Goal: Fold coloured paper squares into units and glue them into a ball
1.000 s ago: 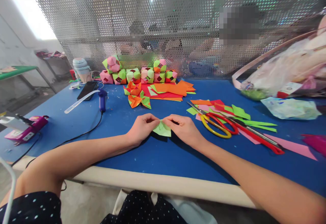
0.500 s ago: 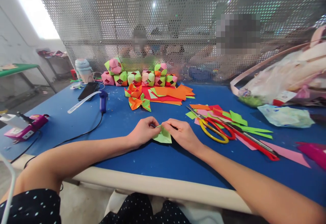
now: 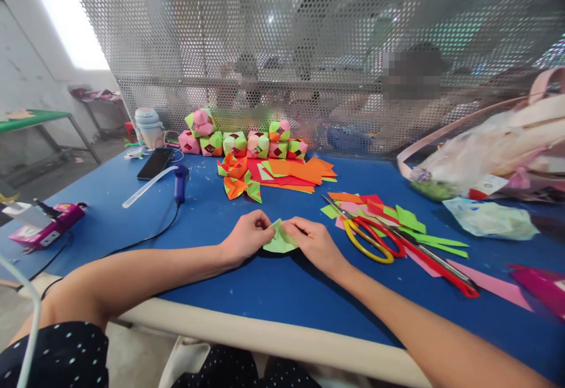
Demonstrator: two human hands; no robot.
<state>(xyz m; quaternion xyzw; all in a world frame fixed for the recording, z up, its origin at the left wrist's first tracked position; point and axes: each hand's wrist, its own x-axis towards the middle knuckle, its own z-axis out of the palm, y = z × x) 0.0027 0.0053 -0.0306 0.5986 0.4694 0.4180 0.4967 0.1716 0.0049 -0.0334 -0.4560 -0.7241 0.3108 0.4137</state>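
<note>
A small piece of light green paper (image 3: 279, 239), partly folded, is held between my two hands above the front of the blue table (image 3: 203, 282). My left hand (image 3: 248, 236) pinches its left side between thumb and fingers. On the opposite side my right hand (image 3: 315, 243) grips the paper the same way, thumb on top. The undersides of the fingers are hidden. Beyond my hands lie orange and green folded paper pieces (image 3: 237, 186) and a stack of orange and red paper sheets (image 3: 300, 171).
Scissors (image 3: 368, 246), a red utility knife (image 3: 445, 267) and paper scraps (image 3: 406, 220) lie to the right. At left are a glue gun (image 3: 180, 185), a phone (image 3: 154, 164) and a pink power strip (image 3: 48, 226). Folded paper balls (image 3: 233, 143) line the back before a perforated metal screen (image 3: 335, 40).
The green paper has turned in my fingers, and more of its upper part shows between my hands. The hands have parted slightly. The whole view has shifted a little.
</note>
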